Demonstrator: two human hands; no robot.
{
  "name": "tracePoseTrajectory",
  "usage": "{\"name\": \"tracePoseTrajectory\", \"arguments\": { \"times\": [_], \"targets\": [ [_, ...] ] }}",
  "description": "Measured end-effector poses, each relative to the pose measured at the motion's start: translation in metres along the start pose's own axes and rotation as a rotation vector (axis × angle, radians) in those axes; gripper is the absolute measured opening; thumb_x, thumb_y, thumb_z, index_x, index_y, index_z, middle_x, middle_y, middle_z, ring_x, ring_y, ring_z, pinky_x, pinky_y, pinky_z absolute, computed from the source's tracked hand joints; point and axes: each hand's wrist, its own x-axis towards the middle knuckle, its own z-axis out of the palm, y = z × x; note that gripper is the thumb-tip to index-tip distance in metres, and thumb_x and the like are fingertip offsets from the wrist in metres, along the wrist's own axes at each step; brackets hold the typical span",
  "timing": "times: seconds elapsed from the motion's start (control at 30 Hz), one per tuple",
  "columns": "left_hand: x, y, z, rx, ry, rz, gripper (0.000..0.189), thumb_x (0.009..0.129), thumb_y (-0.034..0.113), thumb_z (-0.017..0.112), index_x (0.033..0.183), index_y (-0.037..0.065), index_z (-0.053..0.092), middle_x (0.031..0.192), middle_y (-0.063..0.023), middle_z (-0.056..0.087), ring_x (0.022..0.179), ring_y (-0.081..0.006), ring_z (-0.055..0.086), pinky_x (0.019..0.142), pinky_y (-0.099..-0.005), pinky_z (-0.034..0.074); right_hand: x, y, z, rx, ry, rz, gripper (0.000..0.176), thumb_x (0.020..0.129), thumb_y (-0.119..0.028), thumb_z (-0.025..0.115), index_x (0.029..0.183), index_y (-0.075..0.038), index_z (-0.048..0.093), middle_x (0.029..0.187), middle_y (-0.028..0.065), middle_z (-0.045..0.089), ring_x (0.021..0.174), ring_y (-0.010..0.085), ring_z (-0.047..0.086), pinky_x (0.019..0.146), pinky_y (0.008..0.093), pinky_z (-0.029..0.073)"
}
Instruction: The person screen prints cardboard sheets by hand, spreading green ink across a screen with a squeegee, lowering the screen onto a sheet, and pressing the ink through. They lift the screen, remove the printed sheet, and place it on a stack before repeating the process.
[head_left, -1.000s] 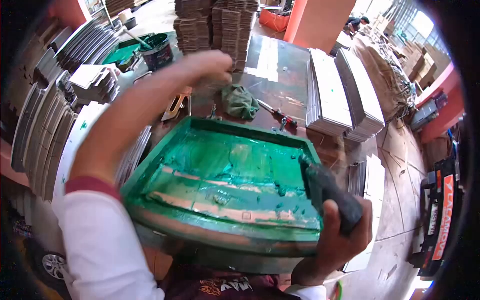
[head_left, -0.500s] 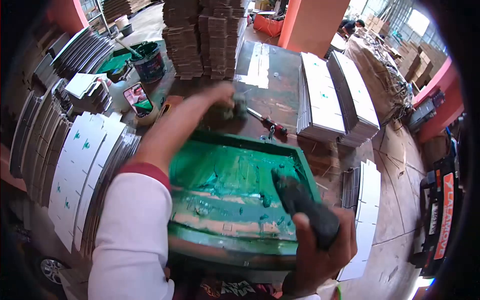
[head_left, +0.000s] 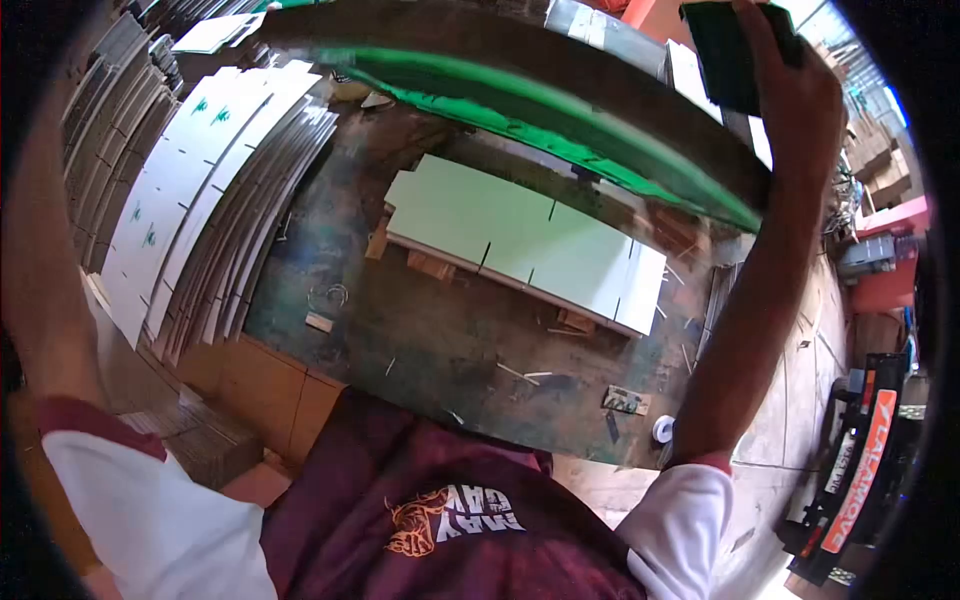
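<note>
The green-stained screen frame (head_left: 560, 115) is tilted up off the table, and its lower edge arcs across the top of the view. Under it a white cardboard sheet (head_left: 520, 245) lies flat on small wooden blocks on the dark worktable (head_left: 430, 350). My right hand (head_left: 795, 95) is raised at the top right, shut on a dark squeegee (head_left: 735, 50). My left arm (head_left: 40, 260) runs up the left edge in a white sleeve with a maroon cuff, and the hand itself is out of frame.
Fanned stacks of white sheets with green prints (head_left: 185, 195) lie at the left. A tape roll (head_left: 662, 428) and a small metal plate (head_left: 625, 400) sit near the table's front edge. A machine with an orange label (head_left: 860, 450) stands at the right.
The screen frame has swung up from flat on the table, uncovering the white sheet. My right hand rose with the squeegee. My left hand left the green rag and went out of view.
</note>
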Motion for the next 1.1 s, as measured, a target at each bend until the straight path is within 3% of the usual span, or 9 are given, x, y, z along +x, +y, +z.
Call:
{"name": "tracePoseTrajectory", "arguments": {
  "times": [0.03, 0.17, 0.33, 0.43, 0.57, 0.67, 0.87, 0.97, 1.1],
  "targets": [
    [-0.020, 0.000, -0.018, 0.013, 0.030, -0.028, 0.046, 0.091, 0.037, 0.067, 0.118, 0.000, 0.063, 0.107, -0.0173, 0.067, 0.079, -0.0268, 0.068, 0.073, -0.0466, 0.056, -0.009, -0.029, -0.005, 0.187, 0.057, -0.073, 0.046, 0.089, -0.045, 0.075, 0.094, 0.001, 0.076, 0.075, 0.0141, 0.073, 0.066, 0.0221, 0.070, 0.059, 0.0366, 0.053],
    [-0.101, -0.003, -0.049, 0.010, 0.120, -0.166, 0.049, 0.095, 0.039, 0.063, 0.124, -0.001, 0.063, 0.115, -0.0185, 0.066, 0.083, -0.0246, 0.068, 0.077, -0.0458, 0.057, 0.033, 0.002, 0.022, 0.066, 0.071, -0.070, 0.053, 0.085, -0.052, 0.075, 0.091, 0.001, 0.077, 0.073, 0.0182, 0.072, 0.066, 0.0286, 0.072, 0.061, 0.0407, 0.055],
    [-0.173, 0.004, 0.046, -0.196, 0.096, -0.507, 0.035, 0.092, 0.031, 0.075, 0.113, 0.004, 0.072, 0.105, -0.0087, 0.075, 0.092, -0.0199, 0.072, 0.084, -0.0360, 0.058, 0.052, 0.010, 0.032, 0.042, 0.035, -0.053, 0.063, 0.083, -0.061, 0.074, 0.092, 0.001, 0.076, 0.076, 0.0206, 0.072, 0.068, 0.0313, 0.073, 0.063, 0.0416, 0.056],
    [-0.170, 0.003, 0.122, -0.172, -0.241, -0.544, 0.039, 0.088, 0.031, 0.075, 0.112, 0.001, 0.070, 0.095, -0.0134, 0.073, 0.092, -0.0238, 0.073, 0.084, -0.0342, 0.056, 0.052, 0.010, 0.029, 0.034, 0.022, -0.143, 0.062, 0.083, -0.060, 0.073, 0.092, 0.001, 0.076, 0.076, 0.0204, 0.072, 0.068, 0.0311, 0.073, 0.063, 0.0417, 0.056],
    [-0.137, -0.014, 0.235, 0.043, -0.122, -0.589, 0.057, 0.079, 0.049, 0.076, 0.104, -0.002, 0.073, 0.101, -0.0251, 0.074, 0.098, -0.0412, 0.072, 0.090, -0.0451, 0.055, 0.059, 0.012, 0.037, 0.026, 0.035, -0.125, 0.061, 0.084, -0.060, 0.074, 0.091, 0.001, 0.076, 0.075, 0.0205, 0.072, 0.068, 0.0314, 0.072, 0.063, 0.0424, 0.055],
    [-0.113, -0.048, 0.317, 0.098, -0.276, -0.598, 0.064, 0.077, 0.057, 0.073, 0.103, -0.002, 0.073, 0.106, -0.0277, 0.072, 0.101, -0.0407, 0.071, 0.091, -0.0484, 0.055, 0.064, 0.016, 0.039, 0.017, 0.044, -0.109, 0.061, 0.084, -0.059, 0.074, 0.091, 0.001, 0.076, 0.075, 0.0206, 0.072, 0.068, 0.0318, 0.072, 0.063, 0.0431, 0.054],
    [-0.095, -0.064, 0.389, -0.220, -0.056, -0.601, 0.060, 0.076, 0.055, 0.069, 0.094, -0.001, 0.075, 0.100, -0.0303, 0.072, 0.100, -0.0428, 0.071, 0.088, -0.0488, 0.056, 0.067, 0.019, 0.042, 0.032, 0.046, -0.067, 0.060, 0.084, -0.058, 0.074, 0.090, 0.002, 0.075, 0.075, 0.0209, 0.072, 0.067, 0.0325, 0.072, 0.064, 0.0440, 0.053],
    [-0.089, -0.047, 0.391, -0.409, -0.139, -0.809, 0.055, 0.085, 0.044, 0.071, 0.119, 0.002, 0.067, 0.119, -0.0229, 0.069, 0.106, -0.0390, 0.068, 0.087, -0.0507, 0.055, 0.061, 0.015, 0.040, 0.055, 0.089, -0.118, 0.060, 0.085, -0.058, 0.074, 0.087, 0.002, 0.075, 0.074, 0.0204, 0.071, 0.066, 0.0316, 0.071, 0.062, 0.0440, 0.052],
    [-0.096, -0.031, 0.409, -0.533, 0.188, -0.644, 0.043, 0.082, 0.037, 0.065, 0.089, -0.005, 0.069, 0.091, -0.0306, 0.070, 0.092, -0.0454, 0.070, 0.082, -0.0509, 0.056, 0.058, 0.008, 0.032, 0.043, 0.013, -0.086, 0.059, 0.085, -0.057, 0.075, 0.086, 0.002, 0.074, 0.072, 0.0191, 0.070, 0.063, 0.0274, 0.069, 0.061, 0.0433, 0.051]
  ]
}}
